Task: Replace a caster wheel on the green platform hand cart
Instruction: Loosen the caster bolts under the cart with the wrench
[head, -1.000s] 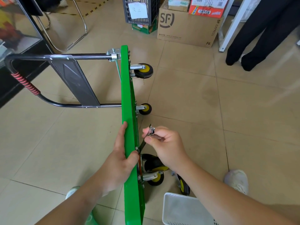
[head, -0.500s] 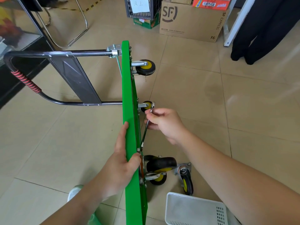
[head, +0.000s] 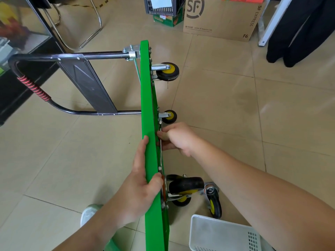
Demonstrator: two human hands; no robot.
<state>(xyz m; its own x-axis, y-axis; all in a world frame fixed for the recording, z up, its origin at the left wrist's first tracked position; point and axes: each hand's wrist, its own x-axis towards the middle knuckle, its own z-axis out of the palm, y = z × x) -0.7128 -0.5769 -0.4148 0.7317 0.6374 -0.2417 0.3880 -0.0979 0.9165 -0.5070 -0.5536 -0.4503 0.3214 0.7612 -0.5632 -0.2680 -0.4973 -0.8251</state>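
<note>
A beige tiled floor (head: 226,109) carries everything. The green cart (head: 147,113) stands on its edge on the tiles, handle out to one side. Just beside its near end lie a loose caster wheel (head: 214,202) and a white basket (head: 217,234). Well beyond the cart's far end sit a cardboard box (head: 221,17) and a dark crate (head: 163,8).

Both forearms are bare right up to the bottom edge of the view, no sleeves showing, no watch, no bracelet. The left hand (head: 139,189) is gloveless and carries no ring that I can spot. Same story on the right hand (head: 178,138): bare, nails short and plain where they show. Down by the floor, a pale, whitish-green shoe (head: 90,212) with a rounded toe peeks out beneath the left forearm. Nothing more of the clothing can be made out.
</note>
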